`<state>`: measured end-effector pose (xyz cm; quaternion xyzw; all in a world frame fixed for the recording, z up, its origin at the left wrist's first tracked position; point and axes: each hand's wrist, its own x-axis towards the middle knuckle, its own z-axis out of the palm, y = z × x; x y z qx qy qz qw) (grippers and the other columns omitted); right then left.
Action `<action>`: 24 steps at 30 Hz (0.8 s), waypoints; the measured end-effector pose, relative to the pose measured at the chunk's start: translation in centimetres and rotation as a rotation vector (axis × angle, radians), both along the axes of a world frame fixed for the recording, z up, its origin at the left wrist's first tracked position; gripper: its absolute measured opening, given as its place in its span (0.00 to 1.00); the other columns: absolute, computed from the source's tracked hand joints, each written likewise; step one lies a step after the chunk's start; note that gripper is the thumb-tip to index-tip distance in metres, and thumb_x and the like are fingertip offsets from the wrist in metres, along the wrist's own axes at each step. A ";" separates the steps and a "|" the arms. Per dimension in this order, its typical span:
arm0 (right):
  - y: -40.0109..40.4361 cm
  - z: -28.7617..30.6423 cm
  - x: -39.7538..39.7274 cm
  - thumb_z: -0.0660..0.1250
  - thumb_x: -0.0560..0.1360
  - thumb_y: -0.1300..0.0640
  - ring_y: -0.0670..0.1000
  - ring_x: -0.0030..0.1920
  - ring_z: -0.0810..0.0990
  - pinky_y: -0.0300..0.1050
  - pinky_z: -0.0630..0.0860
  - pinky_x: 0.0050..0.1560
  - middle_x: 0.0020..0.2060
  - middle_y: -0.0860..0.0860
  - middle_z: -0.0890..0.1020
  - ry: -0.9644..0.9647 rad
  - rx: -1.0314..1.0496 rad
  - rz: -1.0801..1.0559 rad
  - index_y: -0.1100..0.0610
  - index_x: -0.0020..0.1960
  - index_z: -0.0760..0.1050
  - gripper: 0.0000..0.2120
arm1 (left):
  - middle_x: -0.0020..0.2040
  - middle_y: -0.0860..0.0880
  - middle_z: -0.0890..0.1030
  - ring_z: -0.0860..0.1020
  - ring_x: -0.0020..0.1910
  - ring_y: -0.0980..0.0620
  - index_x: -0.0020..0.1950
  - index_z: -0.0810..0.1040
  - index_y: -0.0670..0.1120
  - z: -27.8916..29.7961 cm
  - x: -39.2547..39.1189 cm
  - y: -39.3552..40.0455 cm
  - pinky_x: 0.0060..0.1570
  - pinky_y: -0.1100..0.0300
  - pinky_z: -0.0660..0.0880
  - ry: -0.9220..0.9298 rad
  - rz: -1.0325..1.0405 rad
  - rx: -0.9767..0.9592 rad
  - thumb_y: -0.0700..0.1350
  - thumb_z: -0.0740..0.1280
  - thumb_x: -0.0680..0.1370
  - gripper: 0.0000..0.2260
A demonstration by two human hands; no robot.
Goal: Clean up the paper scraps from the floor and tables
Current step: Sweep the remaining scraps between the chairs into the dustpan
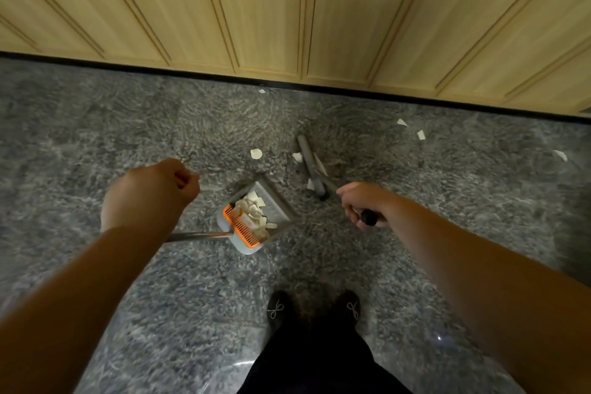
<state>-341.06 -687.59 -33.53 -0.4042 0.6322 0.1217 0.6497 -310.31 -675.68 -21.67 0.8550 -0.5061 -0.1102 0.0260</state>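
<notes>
Sweeping step: right hand (364, 206) grips the broom (311, 166) handle; left hand (150, 193) is curled – presumably round the dustpan (256, 221) handle, though the grip is hidden. Paper scraps (256, 153) lie just beyond the dustpan, others far right of it. Draw them toward its mouth with short strokes – pan lip flat on the floor (96, 125). Bristles blurred; worktop unseen.

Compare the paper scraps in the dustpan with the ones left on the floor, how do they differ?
The scraps in the dustpan lie heaped together, overlapping inside the pan; the scraps on the floor lie singly and spread apart. The dustpan scraps sit beside the orange comb; several floor scraps lie near the broom head, others farther right toward the wall. Both sets are small, white, irregular pieces.
</notes>
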 end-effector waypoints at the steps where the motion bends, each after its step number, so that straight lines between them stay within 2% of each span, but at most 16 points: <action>1: 0.1 0.0 0.2 0.54 0.75 0.71 0.52 0.32 0.69 0.39 0.65 0.24 0.42 0.54 0.71 0.012 -0.008 -0.015 0.54 0.73 0.64 0.29 | 0.31 0.49 0.76 0.74 0.32 0.45 0.43 0.80 0.53 0.0 0.6 0.1 0.33 0.58 0.71 0.001 0.010 0.000 0.57 0.67 0.76 0.09; 5: 0.0 0.0 0.4 0.55 0.75 0.69 0.51 0.29 0.68 0.40 0.64 0.24 0.40 0.56 0.74 0.067 -0.045 -0.098 0.53 0.72 0.66 0.26 | 0.30 0.49 0.75 0.73 0.31 0.46 0.43 0.80 0.53 -0.4 3.2 0.3 0.32 0.59 0.70 0.014 0.037 -0.026 0.57 0.67 0.76 0.09; 8: -0.3 -0.3 0.7 0.55 0.75 0.68 0.51 0.25 0.67 0.37 0.63 0.22 0.33 0.58 0.75 0.091 -0.066 -0.157 0.53 0.72 0.66 0.26 | 0.28 0.53 0.72 0.70 0.29 0.49 0.42 0.78 0.54 -0.9 5.0 0.2 0.30 0.61 0.68 0.016 0.044 -0.049 0.57 0.67 0.76 0.09; 12: -1.5 -0.3 1.6 0.54 0.78 0.66 0.51 0.25 0.67 0.36 0.64 0.22 0.28 0.58 0.73 0.099 -0.040 -0.203 0.54 0.71 0.65 0.23 | 0.30 0.49 0.73 0.73 0.32 0.45 0.43 0.80 0.53 -1.4 6.5 -1.0 0.32 0.58 0.71 -0.012 0.040 -0.061 0.58 0.67 0.76 0.10; 16: -4.0 0.8 3.2 0.53 0.78 0.68 0.51 0.24 0.68 0.35 0.64 0.20 0.29 0.58 0.72 0.062 -0.025 -0.165 0.65 0.67 0.68 0.18 | 0.30 0.50 0.72 0.71 0.31 0.45 0.43 0.80 0.53 -1.7 7.3 -3.0 0.33 0.58 0.70 -0.023 0.051 -0.052 0.58 0.67 0.76 0.10; 19: -6.6 1.1 4.6 0.53 0.78 0.69 0.51 0.28 0.69 0.35 0.64 0.19 0.34 0.57 0.71 0.036 -0.041 -0.083 0.69 0.70 0.66 0.20 | 0.27 0.54 0.68 0.68 0.27 0.49 0.42 0.79 0.53 -1.8 7.9 -4.7 0.31 0.60 0.67 -0.037 0.072 -0.053 0.58 0.68 0.76 0.10; 22: -9.3 1.0 6.0 0.53 0.78 0.68 0.49 0.31 0.68 0.36 0.66 0.20 0.36 0.53 0.71 0.051 -0.038 0.026 0.68 0.69 0.67 0.20 | 0.28 0.51 0.72 0.72 0.29 0.46 0.41 0.78 0.54 -1.8 8.9 -6.6 0.31 0.59 0.69 -0.040 0.098 -0.037 0.58 0.67 0.76 0.10; 24: -10.8 0.9 6.9 0.52 0.79 0.67 0.49 0.29 0.69 0.40 0.65 0.25 0.34 0.55 0.73 0.035 0.031 0.012 0.62 0.69 0.67 0.20 | 0.31 0.49 0.75 0.75 0.31 0.45 0.39 0.77 0.54 -1.9 9.6 -7.8 0.31 0.58 0.70 -0.031 0.117 -0.041 0.58 0.67 0.76 0.10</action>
